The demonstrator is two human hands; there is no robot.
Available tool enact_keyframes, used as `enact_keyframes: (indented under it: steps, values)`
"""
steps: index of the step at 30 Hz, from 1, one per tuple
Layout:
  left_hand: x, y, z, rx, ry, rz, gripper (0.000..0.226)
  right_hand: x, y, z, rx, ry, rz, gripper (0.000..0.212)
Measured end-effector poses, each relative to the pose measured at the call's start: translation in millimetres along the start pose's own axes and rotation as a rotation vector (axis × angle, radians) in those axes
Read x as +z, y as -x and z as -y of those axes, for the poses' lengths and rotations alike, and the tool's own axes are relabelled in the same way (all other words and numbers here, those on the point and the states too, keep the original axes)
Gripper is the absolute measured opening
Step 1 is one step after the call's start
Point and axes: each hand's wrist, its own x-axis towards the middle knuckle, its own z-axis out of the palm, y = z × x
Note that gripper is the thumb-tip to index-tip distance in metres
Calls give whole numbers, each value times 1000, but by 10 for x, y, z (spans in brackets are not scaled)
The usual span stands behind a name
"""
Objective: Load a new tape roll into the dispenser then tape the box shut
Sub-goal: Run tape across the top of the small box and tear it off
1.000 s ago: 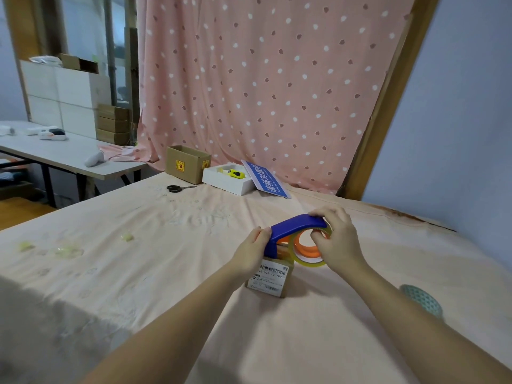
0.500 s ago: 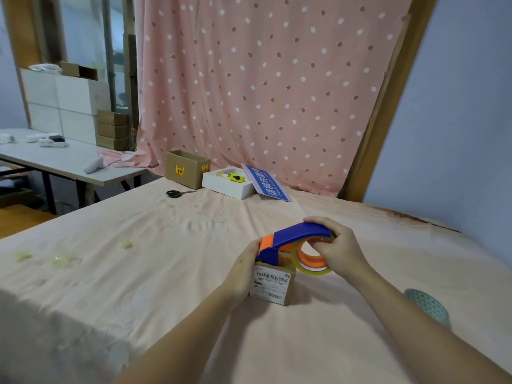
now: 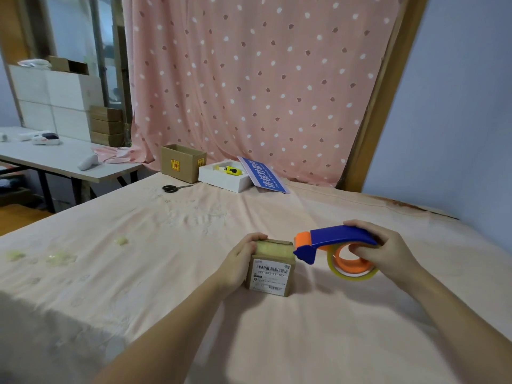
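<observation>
Open cloth all round box point(image 3: 273, 268); scissors point(image 3: 173, 188), cartons point(image 3: 183, 162) far back.

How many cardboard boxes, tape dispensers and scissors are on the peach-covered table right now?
Brown cardboard boxes: 2, small labelled box under the left hand, open box at the back
Blue-and-orange tape dispensers: 1, in the right hand
Black-handled scissors: 1
Total: 4
</observation>
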Motion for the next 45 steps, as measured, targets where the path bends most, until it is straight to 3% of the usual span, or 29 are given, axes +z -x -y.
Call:
enact_keyframes:
  steps: [5, 10, 16, 29, 35, 45]
  values:
    - [31, -16, 5, -7, 12, -10, 34, -278, 130, -128, 69, -72, -25, 56]
    - [91, 23, 19, -14, 81, 0, 27, -187, 99, -114, 13, -44, 29, 59]
    - [29, 28, 64, 24, 87, 26, 36, -246, 14, -88, -15, 7, 3, 59]
    - [99, 61, 68, 26, 108, 6, 33, -21, 6, -93, -61, 186, 170, 48]
    - [131, 75, 43, -32, 71, -1, 38, 93, -64, 31, -133, 265, 116, 53]
    - [71, 7, 16, 2, 44, -20, 39, -21, -26, 71, -123, 248, 44, 34]
